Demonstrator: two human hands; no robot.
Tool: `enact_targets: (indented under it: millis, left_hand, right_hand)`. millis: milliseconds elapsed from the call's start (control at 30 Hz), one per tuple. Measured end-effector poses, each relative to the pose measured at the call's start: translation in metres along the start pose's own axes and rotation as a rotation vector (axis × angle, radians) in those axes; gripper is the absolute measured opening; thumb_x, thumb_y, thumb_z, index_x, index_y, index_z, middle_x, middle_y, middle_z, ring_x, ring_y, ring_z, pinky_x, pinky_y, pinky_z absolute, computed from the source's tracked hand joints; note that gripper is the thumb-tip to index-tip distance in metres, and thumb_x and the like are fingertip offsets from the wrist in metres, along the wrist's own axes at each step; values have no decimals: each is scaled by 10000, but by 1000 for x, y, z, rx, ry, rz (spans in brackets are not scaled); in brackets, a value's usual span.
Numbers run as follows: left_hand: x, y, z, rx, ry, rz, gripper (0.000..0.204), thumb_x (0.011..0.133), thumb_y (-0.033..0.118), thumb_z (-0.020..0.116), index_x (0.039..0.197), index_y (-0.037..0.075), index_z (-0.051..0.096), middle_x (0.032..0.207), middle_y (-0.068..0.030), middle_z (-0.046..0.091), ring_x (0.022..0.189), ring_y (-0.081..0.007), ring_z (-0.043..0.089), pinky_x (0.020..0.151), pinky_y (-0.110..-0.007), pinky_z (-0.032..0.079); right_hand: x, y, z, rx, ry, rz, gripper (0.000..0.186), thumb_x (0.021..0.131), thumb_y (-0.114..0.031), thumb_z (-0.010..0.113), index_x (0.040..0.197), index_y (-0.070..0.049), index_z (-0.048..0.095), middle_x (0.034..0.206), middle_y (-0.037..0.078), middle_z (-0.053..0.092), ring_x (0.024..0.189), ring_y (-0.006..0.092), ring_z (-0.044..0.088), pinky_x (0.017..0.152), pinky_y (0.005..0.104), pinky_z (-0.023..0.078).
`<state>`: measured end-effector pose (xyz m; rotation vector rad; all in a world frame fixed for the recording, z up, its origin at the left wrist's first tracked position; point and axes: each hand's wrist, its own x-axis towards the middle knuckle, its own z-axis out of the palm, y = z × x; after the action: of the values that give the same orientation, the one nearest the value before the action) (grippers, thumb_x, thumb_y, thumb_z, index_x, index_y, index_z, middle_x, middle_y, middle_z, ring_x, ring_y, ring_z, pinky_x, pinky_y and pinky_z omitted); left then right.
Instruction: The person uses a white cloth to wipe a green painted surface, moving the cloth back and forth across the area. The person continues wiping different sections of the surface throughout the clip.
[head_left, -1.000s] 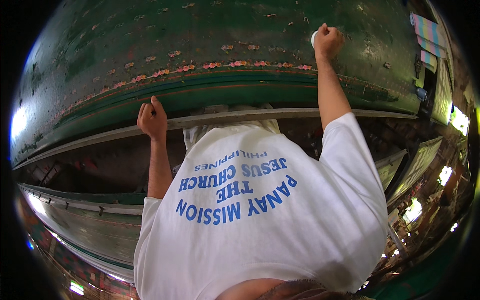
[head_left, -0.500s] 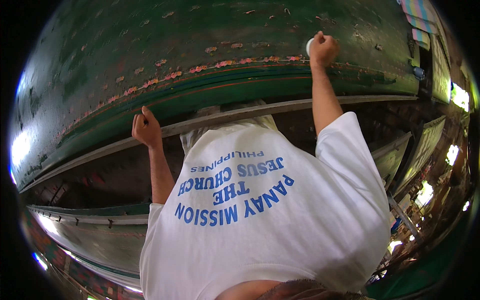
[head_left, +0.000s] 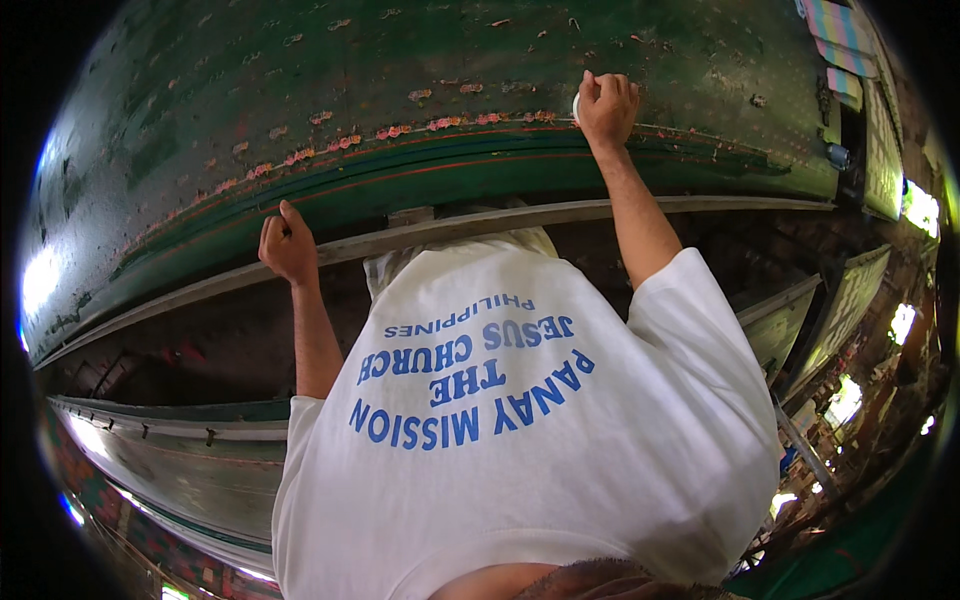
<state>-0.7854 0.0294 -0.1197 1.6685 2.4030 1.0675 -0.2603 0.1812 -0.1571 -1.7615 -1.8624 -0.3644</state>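
The right hand point(head_left: 608, 112) has shifted leftward and a little nearer the body over the last half second, bringing the white round-edged object point(head_left: 576, 108) with it to the right end of the row of pink marks point(head_left: 440, 124) on the green counter point(head_left: 450, 60); that puts the object right beside the marks. The right grip is closed on this object, most of which the hand hides. The left hand point(head_left: 288, 246) is nearly where it was, by the near edge of the counter, its grip loosely curled; whether anything is inside, I cannot tell

A long pale rail point(head_left: 460, 226) runs between the white shirt point(head_left: 520, 470) and the counter, so both forearms reach across it. Small crumb-like bits dot the green surface beyond the row. At far right lie a striped cloth point(head_left: 840, 35) and a small bluish object point(head_left: 838, 156)
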Motion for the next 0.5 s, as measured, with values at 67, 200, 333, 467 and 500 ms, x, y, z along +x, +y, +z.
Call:
enact_targets:
  millis: [67,200,333,467,500]
  left_hand:
    - [0,0,2,-23,-7,-24,541,1049,178,750,636,39,428,608,-83,423,523,-245,359,519,-431,308]
    - [2,3,3,-34,8,19,548,1055,191,746,634,41,430,606,-80,415,526,-239,349,524,-446,301]
    - [-2,-2,1,29,-8,-33,558,1067,226,731,630,41,438,605,-84,422,526,-247,358,533,-467,309]
    - [1,-2,7,36,13,-38,560,1062,265,730,622,41,466,607,-95,452,523,-272,389,545,-484,316]
    - [1,-4,7,52,4,-44,555,1057,267,732,622,39,474,609,-99,459,523,-280,401,548,-485,321]
  right_hand:
    - [13,25,1,-28,-4,53,247,971,-277,791,851,-109,655,872,100,664,885,368,646,858,525,521]
    - [21,30,10,-100,33,129,255,963,-267,796,822,-118,645,854,94,659,851,367,648,789,546,508]
    - [-2,-13,1,103,-10,-22,249,960,-256,798,820,-116,648,849,87,661,870,369,649,822,541,508]
    - [27,29,9,17,42,109,266,960,-270,796,804,-112,650,863,96,671,877,377,650,839,538,518]
    - [30,27,10,-5,53,112,270,961,-273,794,801,-111,650,864,97,672,877,379,650,840,538,519]
